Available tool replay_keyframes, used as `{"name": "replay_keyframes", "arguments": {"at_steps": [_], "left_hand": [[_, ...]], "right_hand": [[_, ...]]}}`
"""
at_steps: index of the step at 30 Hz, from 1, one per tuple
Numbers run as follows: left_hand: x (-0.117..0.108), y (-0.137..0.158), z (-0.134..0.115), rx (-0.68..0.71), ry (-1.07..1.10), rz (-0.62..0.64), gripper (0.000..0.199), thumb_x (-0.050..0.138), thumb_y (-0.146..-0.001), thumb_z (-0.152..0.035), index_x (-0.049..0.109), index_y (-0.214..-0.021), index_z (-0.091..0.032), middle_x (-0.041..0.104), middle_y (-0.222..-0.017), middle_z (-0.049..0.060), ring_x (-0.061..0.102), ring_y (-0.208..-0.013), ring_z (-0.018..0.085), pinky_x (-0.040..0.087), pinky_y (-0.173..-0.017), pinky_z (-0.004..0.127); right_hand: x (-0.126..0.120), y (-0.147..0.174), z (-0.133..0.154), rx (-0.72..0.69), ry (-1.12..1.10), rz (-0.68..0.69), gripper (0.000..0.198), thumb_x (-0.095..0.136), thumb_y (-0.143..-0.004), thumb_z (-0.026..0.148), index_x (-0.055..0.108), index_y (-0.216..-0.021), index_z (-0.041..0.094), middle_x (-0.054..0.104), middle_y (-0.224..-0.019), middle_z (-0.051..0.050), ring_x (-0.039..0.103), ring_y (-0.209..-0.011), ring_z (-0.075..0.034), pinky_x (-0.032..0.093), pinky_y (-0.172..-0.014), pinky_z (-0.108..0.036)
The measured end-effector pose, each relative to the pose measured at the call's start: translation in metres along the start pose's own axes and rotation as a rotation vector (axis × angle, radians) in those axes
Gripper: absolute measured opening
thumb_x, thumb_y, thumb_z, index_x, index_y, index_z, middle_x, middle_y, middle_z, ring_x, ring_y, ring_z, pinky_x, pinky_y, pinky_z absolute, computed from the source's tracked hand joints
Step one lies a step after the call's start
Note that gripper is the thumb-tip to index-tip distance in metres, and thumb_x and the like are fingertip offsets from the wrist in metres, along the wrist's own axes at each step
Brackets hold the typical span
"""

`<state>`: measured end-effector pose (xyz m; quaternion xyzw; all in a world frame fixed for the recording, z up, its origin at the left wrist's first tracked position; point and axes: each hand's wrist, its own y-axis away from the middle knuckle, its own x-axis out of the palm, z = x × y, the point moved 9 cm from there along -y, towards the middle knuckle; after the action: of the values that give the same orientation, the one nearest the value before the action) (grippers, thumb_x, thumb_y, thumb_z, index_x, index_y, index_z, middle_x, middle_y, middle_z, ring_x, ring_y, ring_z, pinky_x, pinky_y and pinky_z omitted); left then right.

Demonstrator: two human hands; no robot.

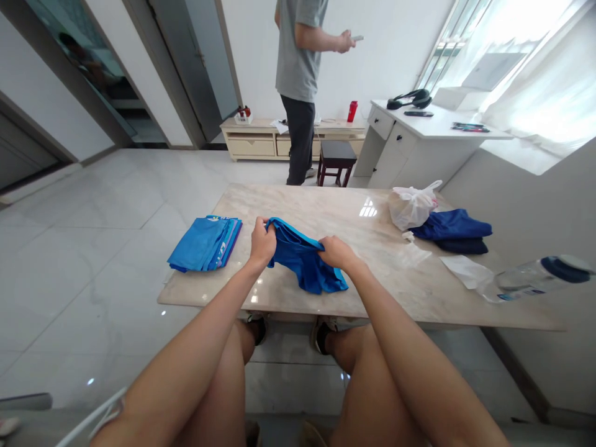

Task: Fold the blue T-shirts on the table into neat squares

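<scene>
Between my two hands hangs a blue piece of fabric [302, 261], bunched and creased, its lower part resting on or just above the marble-look table [298, 198]. My left hand [263, 242] is closed on its upper left corner. At the right end of the same upper edge, my right hand [336, 252] pinches the cloth. Whether it is a garment or a plain cloth I cannot tell. To the left of my left hand lies a neat stack of folded blue fabric [202, 243], with a purple layer and white print showing along its right side.
At the table's right are a white plastic bag [412, 205], dark blue folded fabric [456, 226], a white paper [467, 272] and a clear bottle [535, 277] with a blue lid. Beyond the table stand a person [302, 68] holding a phone, a dark stool [336, 155] and a white desk [428, 121].
</scene>
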<state>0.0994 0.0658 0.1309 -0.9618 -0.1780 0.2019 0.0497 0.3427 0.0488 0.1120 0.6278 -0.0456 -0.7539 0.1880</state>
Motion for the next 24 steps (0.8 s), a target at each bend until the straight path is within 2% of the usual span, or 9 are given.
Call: {"name": "replay_keyframes", "arguments": {"at_steps": [4, 8, 12, 16, 18, 22, 24], "left_hand": [[-0.013, -0.003, 0.002, 0.086, -0.115, 0.064, 0.009, 0.063, -0.104, -0.028, 0.062, -0.096, -0.026, 0.074, -0.094, 0.005, 0.072, -0.097, 0.028, 0.052, -0.094, 0.038], [-0.027, 0.001, 0.001, 0.144, -0.175, 0.132, 0.013, 0.066, -0.102, -0.029, 0.063, -0.089, -0.027, 0.073, -0.088, 0.005, 0.072, -0.095, 0.028, 0.052, -0.091, 0.037], [-0.046, 0.006, -0.015, 0.242, -0.184, 0.148, 0.012, 0.066, -0.102, -0.030, 0.068, -0.090, -0.026, 0.076, -0.090, 0.005, 0.072, -0.095, 0.028, 0.051, -0.090, 0.035], [-0.068, 0.011, -0.032, 0.365, -0.157, 0.097, 0.020, 0.060, -0.109, -0.037, 0.076, -0.107, -0.024, 0.082, -0.104, 0.008, 0.074, -0.102, 0.028, 0.050, -0.091, 0.033], [-0.071, 0.011, -0.026, 0.337, -0.249, 0.111, 0.026, 0.058, -0.111, -0.040, 0.079, -0.112, -0.024, 0.083, -0.109, 0.010, 0.075, -0.108, 0.030, 0.050, -0.092, 0.034], [-0.068, 0.009, -0.003, 0.211, -0.545, 0.212, 0.030, 0.055, -0.114, -0.038, 0.081, -0.119, -0.025, 0.084, -0.121, 0.012, 0.075, -0.118, 0.033, 0.050, -0.094, 0.035], [-0.069, 0.008, 0.003, 0.181, -0.628, 0.227, 0.033, 0.051, -0.116, -0.039, 0.080, -0.126, -0.025, 0.084, -0.125, 0.012, 0.075, -0.120, 0.034, 0.050, -0.092, 0.035]], "right_hand": [[-0.013, 0.005, -0.016, 0.029, -0.047, -0.076, 0.039, 0.056, -0.099, 0.017, 0.082, -0.127, 0.017, 0.082, -0.130, -0.018, 0.077, -0.119, -0.032, 0.056, -0.094, -0.033], [-0.037, 0.021, -0.028, 0.067, -0.127, -0.235, 0.041, 0.053, -0.094, 0.013, 0.083, -0.123, 0.016, 0.083, -0.125, -0.017, 0.076, -0.119, -0.032, 0.055, -0.095, -0.032], [-0.073, 0.046, -0.026, 0.115, -0.168, -0.426, 0.050, 0.047, -0.097, 0.016, 0.077, -0.137, 0.017, 0.081, -0.131, -0.017, 0.073, -0.125, -0.035, 0.054, -0.104, -0.037], [-0.104, 0.071, -0.022, 0.187, -0.121, -0.669, 0.058, 0.040, -0.104, 0.020, 0.064, -0.157, 0.020, 0.076, -0.141, -0.019, 0.068, -0.130, -0.040, 0.053, -0.107, -0.046], [-0.101, 0.069, -0.025, 0.208, -0.101, -0.657, 0.057, 0.040, -0.105, 0.020, 0.064, -0.157, 0.021, 0.076, -0.140, -0.020, 0.068, -0.129, -0.041, 0.054, -0.104, -0.046], [-0.068, 0.043, -0.042, 0.214, -0.063, -0.393, 0.047, 0.047, -0.101, 0.016, 0.077, -0.137, 0.021, 0.079, -0.133, -0.017, 0.071, -0.123, -0.036, 0.053, -0.096, -0.039], [-0.063, 0.036, -0.050, 0.208, -0.059, -0.374, 0.045, 0.048, -0.101, 0.015, 0.078, -0.133, 0.021, 0.080, -0.131, -0.016, 0.072, -0.121, -0.034, 0.052, -0.094, -0.036]]}}
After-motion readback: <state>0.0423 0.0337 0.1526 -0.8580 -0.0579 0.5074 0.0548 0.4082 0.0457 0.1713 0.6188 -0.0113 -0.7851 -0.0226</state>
